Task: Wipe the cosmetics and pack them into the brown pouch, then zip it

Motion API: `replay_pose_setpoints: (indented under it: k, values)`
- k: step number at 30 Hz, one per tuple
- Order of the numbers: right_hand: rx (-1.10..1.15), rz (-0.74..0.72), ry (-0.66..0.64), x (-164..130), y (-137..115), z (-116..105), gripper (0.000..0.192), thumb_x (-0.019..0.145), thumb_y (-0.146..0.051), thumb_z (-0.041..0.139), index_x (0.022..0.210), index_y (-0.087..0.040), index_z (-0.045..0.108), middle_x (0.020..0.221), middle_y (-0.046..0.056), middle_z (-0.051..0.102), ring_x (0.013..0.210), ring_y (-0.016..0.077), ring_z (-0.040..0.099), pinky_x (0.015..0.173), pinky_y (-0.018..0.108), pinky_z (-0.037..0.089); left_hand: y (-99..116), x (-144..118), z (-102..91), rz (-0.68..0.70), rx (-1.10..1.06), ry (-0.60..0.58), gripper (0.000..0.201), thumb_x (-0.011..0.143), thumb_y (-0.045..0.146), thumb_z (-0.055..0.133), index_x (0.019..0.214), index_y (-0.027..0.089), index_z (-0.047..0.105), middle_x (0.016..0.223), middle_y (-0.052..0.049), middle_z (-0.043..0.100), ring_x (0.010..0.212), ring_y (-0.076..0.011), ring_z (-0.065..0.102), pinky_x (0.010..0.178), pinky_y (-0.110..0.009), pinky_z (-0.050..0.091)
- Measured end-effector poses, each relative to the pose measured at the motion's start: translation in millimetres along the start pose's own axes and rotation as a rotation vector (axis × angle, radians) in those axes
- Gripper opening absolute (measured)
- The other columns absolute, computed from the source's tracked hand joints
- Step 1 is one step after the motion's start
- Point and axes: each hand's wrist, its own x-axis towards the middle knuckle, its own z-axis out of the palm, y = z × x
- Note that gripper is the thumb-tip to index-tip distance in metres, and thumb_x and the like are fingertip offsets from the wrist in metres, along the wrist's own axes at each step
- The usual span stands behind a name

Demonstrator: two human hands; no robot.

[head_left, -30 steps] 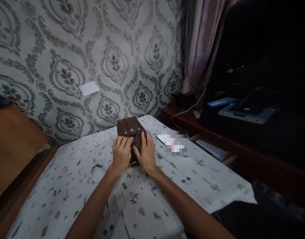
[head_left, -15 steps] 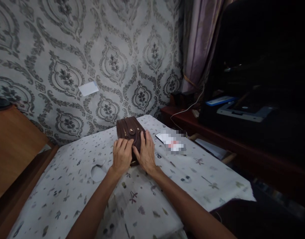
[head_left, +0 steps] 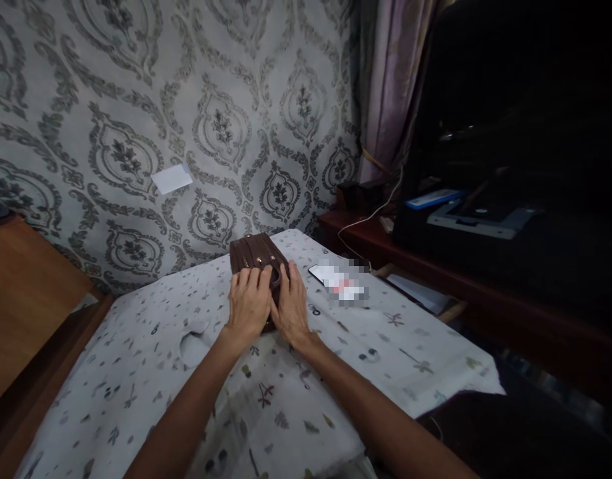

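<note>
Together, the left hand (head_left: 249, 305) and right hand (head_left: 291, 307) lie flat, fingers extended, on the brown pouch (head_left: 256, 256). Neither hand closes around it. Just right of them lies a phone (head_left: 336, 283).

Brown bag on the cloth

The bag (head_left: 256, 256) is small, dark brown and leather-like, with parallel seams or zips running along its top and small brass-coloured studs. It lies flat on the far middle of the patterned white cloth (head_left: 136, 372), close to the wall, its near half covered by both hands, so only the far end shows.
</note>
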Motion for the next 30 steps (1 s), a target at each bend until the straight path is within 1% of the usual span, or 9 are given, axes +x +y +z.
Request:
replay_pose_setpoints:
  k: [4,8,11,15,17,20,23,26,30]
  values:
    - [0.025,-0.002,0.020,-6,1,-4,0.066,0.096,-0.030,0.042,0.155,-0.011,0.019,0.159,0.024,0.025,0.150,0.0320,0.023,0.114,0.058,0.034,4,18,0.2,0.063,0.029,-0.034,0.038,0.094,0.021,0.051,0.131,0.015,0.057,0.107,-0.014,0.065,0.098,-0.0309,0.053,0.083,-0.045,0.042]
    - [0.049,0.004,0.028,-9,1,-10,0.056,0.096,-0.030,0.043,0.146,-0.008,0.035,0.156,0.025,0.030,0.148,0.0323,0.028,0.114,0.055,0.036,1,25,4.5,0.060,-0.069,-0.032,0.022,0.090,0.016,0.056,0.109,0.019,0.067,0.103,-0.010,0.068,0.099,-0.0295,0.054,0.082,-0.043,0.041]
    - [0.051,-0.002,0.037,-8,0,-13,0.047,0.097,-0.032,0.044,0.139,-0.011,0.045,0.155,0.024,0.032,0.147,0.0323,0.030,0.113,0.053,0.038,-6,28,10.3,-0.074,-0.270,0.036,0.013,0.089,0.015,0.058,0.096,0.020,0.068,0.097,-0.007,0.070,0.097,-0.0264,0.056,0.081,-0.040,0.042]
    - [0.033,-0.011,0.055,-8,0,-12,0.039,0.098,-0.032,0.046,0.132,-0.014,0.053,0.156,0.023,0.034,0.146,0.0328,0.031,0.111,0.054,0.040,-14,34,21.8,-0.341,-0.594,0.126,0.011,0.091,0.023,0.058,0.086,0.020,0.067,0.083,-0.003,0.067,0.085,-0.0207,0.060,0.077,-0.033,0.045]
    - [0.019,-0.026,0.067,-8,1,-12,0.037,0.098,-0.032,0.046,0.129,-0.013,0.055,0.155,0.023,0.035,0.146,0.0332,0.032,0.110,0.053,0.041,-17,36,26.9,-0.433,-0.706,0.119,0.011,0.089,0.026,0.060,0.085,0.020,0.067,0.080,-0.002,0.065,0.080,-0.0185,0.060,0.075,-0.030,0.045]
    - [-0.002,-0.054,0.075,-8,2,-12,0.037,0.098,-0.031,0.048,0.127,-0.010,0.057,0.153,0.026,0.036,0.145,0.0342,0.033,0.110,0.052,0.041,-19,37,30.7,-0.498,-0.788,0.097,0.011,0.087,0.029,0.062,0.084,0.020,0.067,0.077,-0.001,0.065,0.077,-0.0168,0.059,0.073,-0.028,0.045]
    - [-0.015,-0.052,0.063,-8,2,-13,0.037,0.097,-0.030,0.049,0.128,-0.011,0.058,0.155,0.024,0.035,0.146,0.0334,0.033,0.112,0.051,0.040,-18,37,30.5,-0.506,-0.810,0.099,0.011,0.085,0.030,0.063,0.083,0.020,0.068,0.077,0.000,0.065,0.076,-0.0162,0.059,0.073,-0.028,0.045]
    - [-0.023,-0.040,0.052,-8,2,-14,0.037,0.097,-0.031,0.049,0.129,-0.014,0.057,0.157,0.021,0.034,0.146,0.0326,0.032,0.111,0.052,0.041,-18,35,28.6,-0.460,-0.812,0.112,0.011,0.085,0.029,0.064,0.080,0.020,0.068,0.077,0.000,0.066,0.076,-0.0164,0.060,0.075,-0.029,0.045]
    - [-0.029,-0.048,0.053,-7,2,-14,0.038,0.097,-0.032,0.047,0.130,-0.014,0.056,0.156,0.022,0.035,0.146,0.0327,0.032,0.110,0.053,0.042,-17,30,24.6,-0.387,-0.821,0.123,0.010,0.085,0.027,0.064,0.079,0.020,0.068,0.079,0.000,0.066,0.079,-0.0172,0.061,0.078,-0.030,0.045]
